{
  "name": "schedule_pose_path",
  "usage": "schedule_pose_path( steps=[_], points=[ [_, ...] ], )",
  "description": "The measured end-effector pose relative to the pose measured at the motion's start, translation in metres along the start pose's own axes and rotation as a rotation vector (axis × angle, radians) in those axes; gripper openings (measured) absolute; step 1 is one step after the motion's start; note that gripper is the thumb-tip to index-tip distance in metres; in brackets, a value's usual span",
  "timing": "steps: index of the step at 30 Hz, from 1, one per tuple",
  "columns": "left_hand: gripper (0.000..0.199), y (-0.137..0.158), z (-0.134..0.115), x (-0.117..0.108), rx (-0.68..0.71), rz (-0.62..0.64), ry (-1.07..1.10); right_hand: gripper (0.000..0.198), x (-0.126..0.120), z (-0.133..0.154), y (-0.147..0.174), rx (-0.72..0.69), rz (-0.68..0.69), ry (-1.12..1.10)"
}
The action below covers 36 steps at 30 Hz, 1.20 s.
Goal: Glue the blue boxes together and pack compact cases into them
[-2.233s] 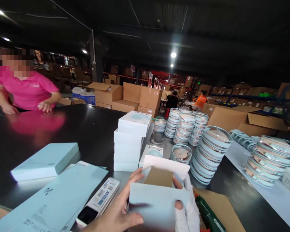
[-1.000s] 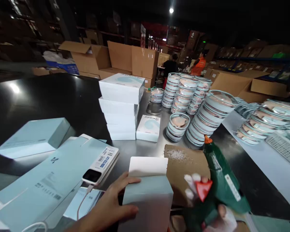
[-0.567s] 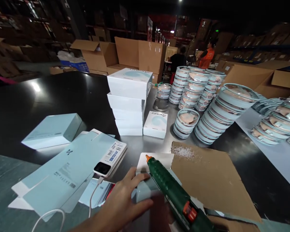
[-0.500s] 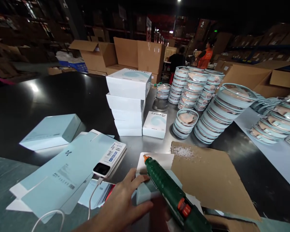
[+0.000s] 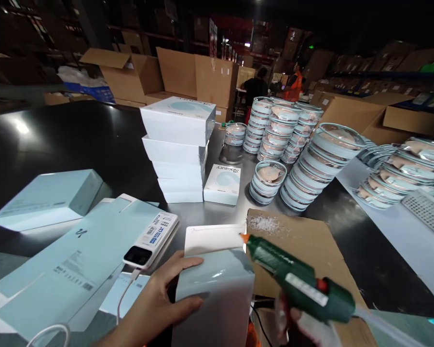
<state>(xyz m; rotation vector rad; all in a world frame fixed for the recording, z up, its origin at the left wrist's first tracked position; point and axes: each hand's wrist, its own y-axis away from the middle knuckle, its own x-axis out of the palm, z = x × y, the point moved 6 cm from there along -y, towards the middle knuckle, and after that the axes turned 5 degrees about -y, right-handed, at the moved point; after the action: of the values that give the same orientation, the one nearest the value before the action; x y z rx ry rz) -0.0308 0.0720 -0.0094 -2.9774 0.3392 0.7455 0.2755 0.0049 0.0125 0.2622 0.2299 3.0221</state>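
My left hand (image 5: 166,289) grips the left side of a pale blue carton (image 5: 215,284), with thumb and forefinger on its surface. A white flap (image 5: 213,238) stands out from the carton's far edge. My right hand (image 5: 298,320), blurred and partly hidden at the bottom, is closed around a dark green glue gun (image 5: 292,272). Its orange nozzle touches or nearly touches the flap's right end; I cannot tell which. A translucent glue stick (image 5: 386,325) runs out of the gun's rear.
White boxes (image 5: 177,125) are stacked ahead, beside a small "beauty" box (image 5: 222,184). Stacked round clear-lidded containers (image 5: 307,168) stand on the right. Flat blue cartons (image 5: 75,260) and a power bank (image 5: 152,241) lie left. Cardboard (image 5: 311,231) with white scraps lies right.
The glue gun has swung right, and its nozzle has moved from the flap's left end to its right end. The carton now shows larger and more upright. My view has shifted slightly right.
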Motion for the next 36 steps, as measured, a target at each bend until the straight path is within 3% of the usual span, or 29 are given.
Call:
schedule_pose_path(
  steps=[2, 4, 6, 8, 10, 12, 14, 15, 17, 21, 23, 27, 29, 31, 33, 36],
  points=[
    [0.056, -0.002, 0.006, 0.002, -0.016, 0.089, 0.113, 0.042, -0.017, 0.001, -0.017, 0.096, -0.092, -0.220],
    [0.058, -0.003, 0.011, 0.002, -0.009, 0.146, 0.133, 0.047, -0.046, -0.002, -0.028, 0.234, -0.267, -0.318],
    [0.060, -0.004, 0.014, 0.004, 0.002, 0.182, 0.093, 0.049, -0.077, -0.004, -0.027, 0.340, -0.402, -0.218],
    [0.060, -0.004, 0.019, 0.007, 0.002, 0.213, 0.052, 0.039, -0.097, 0.000, -0.020, 0.376, -0.461, -0.042],
    [0.059, -0.005, 0.023, 0.011, -0.007, 0.223, 0.030, 0.035, -0.096, 0.006, -0.014, 0.285, -0.486, 0.074],
    [0.058, -0.005, 0.026, 0.016, -0.004, 0.216, 0.036, 0.066, -0.062, 0.012, -0.017, 0.080, -0.339, 0.136],
    [0.056, -0.003, 0.026, 0.023, 0.015, 0.197, 0.106, 0.110, -0.006, 0.013, -0.024, -0.114, -0.003, 0.091],
    [0.054, -0.002, 0.024, 0.027, 0.030, 0.177, 0.180, 0.116, 0.020, 0.010, -0.026, -0.153, 0.137, 0.048],
    [0.049, 0.001, 0.017, 0.031, 0.083, 0.081, 0.377, 0.106, 0.055, 0.004, -0.026, -0.206, 0.321, 0.040],
    [0.046, 0.005, -0.001, 0.026, 0.263, -0.102, 0.525, 0.066, 0.066, 0.003, -0.021, -0.377, 0.387, 0.287],
    [0.046, 0.002, -0.009, 0.022, 0.298, -0.044, 0.468, 0.069, 0.066, 0.010, -0.017, -0.520, 0.428, 0.434],
    [0.020, -0.004, -0.024, 0.014, 0.335, 0.204, 0.298, 0.074, 0.070, 0.023, -0.016, -0.715, 0.554, 0.552],
    [0.017, -0.006, -0.029, 0.009, 0.324, 0.314, 0.212, 0.067, 0.068, 0.027, -0.019, -0.691, 0.581, 0.535],
    [0.017, -0.010, -0.031, -0.001, 0.293, 0.330, 0.182, 0.055, 0.060, 0.029, -0.022, -0.588, 0.558, 0.453],
    [0.018, -0.016, -0.027, -0.019, 0.238, 0.151, 0.210, 0.054, 0.046, 0.027, -0.027, -0.370, 0.440, 0.240],
    [0.032, -0.021, -0.004, -0.045, 0.022, -0.289, 0.372, 0.062, 0.028, 0.009, -0.032, -0.045, 0.209, -0.003]
  ],
)
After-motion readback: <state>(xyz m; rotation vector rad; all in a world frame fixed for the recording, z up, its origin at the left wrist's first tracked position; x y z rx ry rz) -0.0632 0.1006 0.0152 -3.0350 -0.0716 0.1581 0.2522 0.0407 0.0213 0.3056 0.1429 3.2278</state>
